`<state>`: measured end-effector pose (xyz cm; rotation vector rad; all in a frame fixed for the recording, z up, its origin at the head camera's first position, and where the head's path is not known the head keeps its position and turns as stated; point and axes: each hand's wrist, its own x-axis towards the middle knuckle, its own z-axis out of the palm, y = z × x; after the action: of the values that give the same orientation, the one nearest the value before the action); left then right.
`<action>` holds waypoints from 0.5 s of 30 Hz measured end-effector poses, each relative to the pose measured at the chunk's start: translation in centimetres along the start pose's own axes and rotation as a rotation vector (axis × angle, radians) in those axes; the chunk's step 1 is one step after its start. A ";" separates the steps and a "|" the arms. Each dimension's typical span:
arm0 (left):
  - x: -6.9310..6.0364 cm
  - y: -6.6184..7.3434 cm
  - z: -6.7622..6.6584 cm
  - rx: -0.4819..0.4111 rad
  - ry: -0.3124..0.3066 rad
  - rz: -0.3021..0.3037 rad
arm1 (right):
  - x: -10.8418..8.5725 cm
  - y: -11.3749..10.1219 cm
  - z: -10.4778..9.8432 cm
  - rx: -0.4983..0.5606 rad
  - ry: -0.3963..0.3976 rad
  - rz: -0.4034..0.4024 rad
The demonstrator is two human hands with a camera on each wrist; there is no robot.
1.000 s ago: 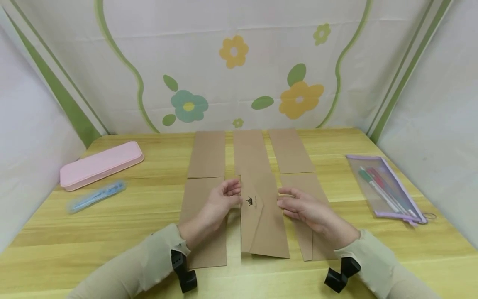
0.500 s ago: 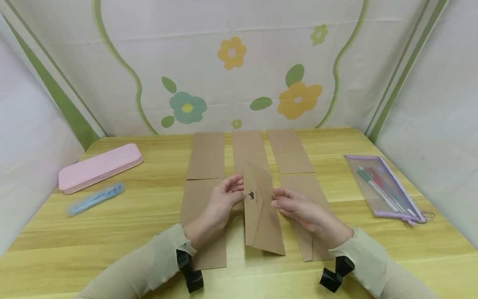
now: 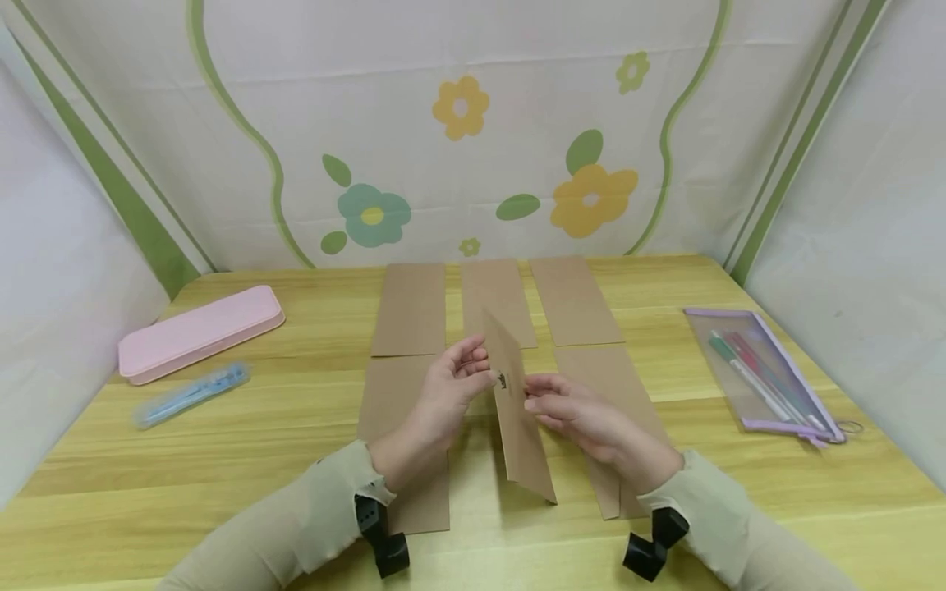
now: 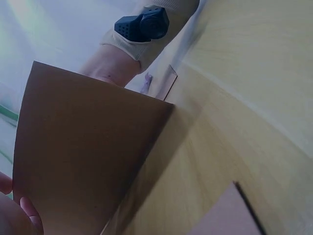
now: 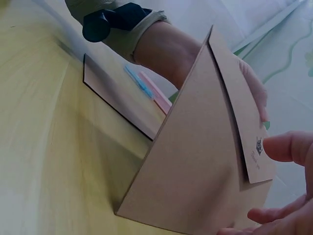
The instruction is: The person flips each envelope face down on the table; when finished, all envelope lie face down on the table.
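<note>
A kraft-paper envelope (image 3: 517, 410) with a crown print on its flap stands tilted nearly on edge over the middle of the table. My left hand (image 3: 443, 394) pinches its raised left edge between thumb and fingers. On the other side, my right hand (image 3: 594, 423) touches it near the right edge, its fingers mostly straight. The left wrist view shows the plain back of the envelope (image 4: 93, 142), hiding much of the right hand. From the right wrist, the flap side of the envelope (image 5: 190, 147) is visible, with the right thumb (image 5: 288, 146) beside the crown.
More brown envelopes lie in columns, including a left near one (image 3: 402, 394), a left far one (image 3: 409, 308) and a right far one (image 3: 576, 300). At left are a pink pencil case (image 3: 201, 330) and a blue item in clear wrapping (image 3: 194, 396); at right, a mesh zip pouch (image 3: 709, 373) with pens.
The envelope has turned from nearly flat to almost upright on edge, its left side rising. Both hands have drawn closer together, the right one moving left.
</note>
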<state>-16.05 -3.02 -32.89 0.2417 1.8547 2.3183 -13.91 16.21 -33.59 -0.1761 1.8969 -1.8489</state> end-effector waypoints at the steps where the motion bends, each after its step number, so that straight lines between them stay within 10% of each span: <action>1: 0.0 0.1 0.0 0.010 -0.006 0.006 | 0.0 0.0 0.1 0.006 -0.001 -0.001; 15: -0.2 0.8 1.0 0.071 -0.046 0.002 | -0.6 -1.0 1.3 -0.033 -0.012 -0.064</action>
<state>-15.67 -2.28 -31.85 0.3036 1.9175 2.2305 -13.11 15.18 -32.47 -0.2612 1.9358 -1.8548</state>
